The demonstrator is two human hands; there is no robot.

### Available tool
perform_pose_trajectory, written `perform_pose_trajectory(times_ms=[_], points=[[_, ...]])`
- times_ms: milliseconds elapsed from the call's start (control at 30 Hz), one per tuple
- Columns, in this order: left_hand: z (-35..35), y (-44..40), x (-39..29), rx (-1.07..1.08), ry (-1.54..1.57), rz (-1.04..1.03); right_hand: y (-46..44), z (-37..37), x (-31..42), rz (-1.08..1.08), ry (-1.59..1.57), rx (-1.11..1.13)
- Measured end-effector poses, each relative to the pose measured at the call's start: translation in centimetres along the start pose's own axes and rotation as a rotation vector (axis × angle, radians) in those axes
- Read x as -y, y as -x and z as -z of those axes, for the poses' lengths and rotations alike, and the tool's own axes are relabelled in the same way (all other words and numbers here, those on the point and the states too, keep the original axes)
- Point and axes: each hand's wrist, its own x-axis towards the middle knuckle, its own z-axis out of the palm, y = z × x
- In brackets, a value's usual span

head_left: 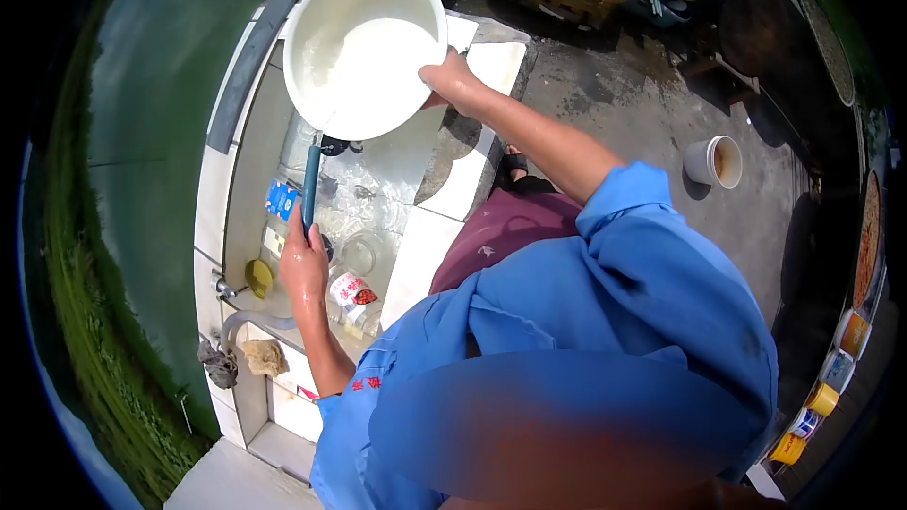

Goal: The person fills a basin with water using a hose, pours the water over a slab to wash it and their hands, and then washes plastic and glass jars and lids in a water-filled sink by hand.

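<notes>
My right hand (453,83) grips the rim of a large white basin (300,61), which is tilted over the sink, its inside glaring in the sun. My left hand (303,266) is closed around a slim teal handle (311,184); its upper end reaches the basin's lower rim, and I cannot make out the kind of tool. Below both hands, the tiled sink (402,269) has wet, shiny surfaces. A clear jar with a red and white label (351,291) and a blue packet (281,198) lie in it, near my left hand.
A tap (222,284), grey hose (248,318), sponge (264,357) and dark rag (218,365) are along the sink's left side. Green water (151,161) borders the left. A white bucket (700,162) stands on the concrete floor; several tubs (806,423) line the right edge.
</notes>
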Motion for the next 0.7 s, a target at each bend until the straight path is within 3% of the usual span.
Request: perform_pose_trajectory(times_ms=[200,300,467,700], points=[[-0.1,0.3,-0.1,-0.010,-0.104,-0.091,0.6,1.5,-2.1,0.037,-0.044,-0.102],[0.8,0.6,-0.7,0.022,-0.150,-0.063,1.4,2.0,-1.9,-0.003,-0.092,-0.042],[1.5,0.9,-0.2,-0.003,-0.148,-0.040,0.3,1.6,-3.4,0.044,0.102,-0.123],[1.9,1.1,-0.1,0.007,-0.146,0.000,-1.0,1.8,-4.1,0.024,0.208,-0.057]])
